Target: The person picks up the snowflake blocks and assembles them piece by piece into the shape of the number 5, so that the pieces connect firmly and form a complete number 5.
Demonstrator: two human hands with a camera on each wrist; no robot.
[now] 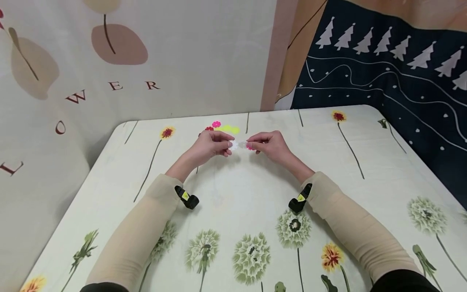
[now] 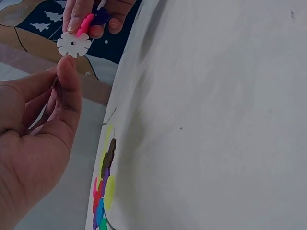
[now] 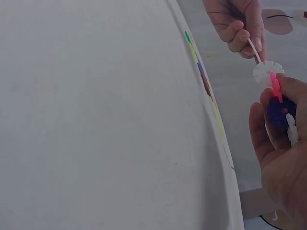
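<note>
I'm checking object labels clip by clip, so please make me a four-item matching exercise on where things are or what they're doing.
1. Left hand
2. Pink disc
3. Yellow pieces
4. Tree-print cloth

A. On the table
B. Upper right of the head view
C. Pinching a white disc
D. Between another white disc and a dark blue disc

Pairs: 1-C; 2-D; 3-A; 4-B

The purple disc point(image 3: 274, 115) is partly covered — and the left wrist view cuts off a green piece point(image 2: 103, 224).

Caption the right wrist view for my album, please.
Right grip holding a pink disc between a white disc and a blue disc.
</note>
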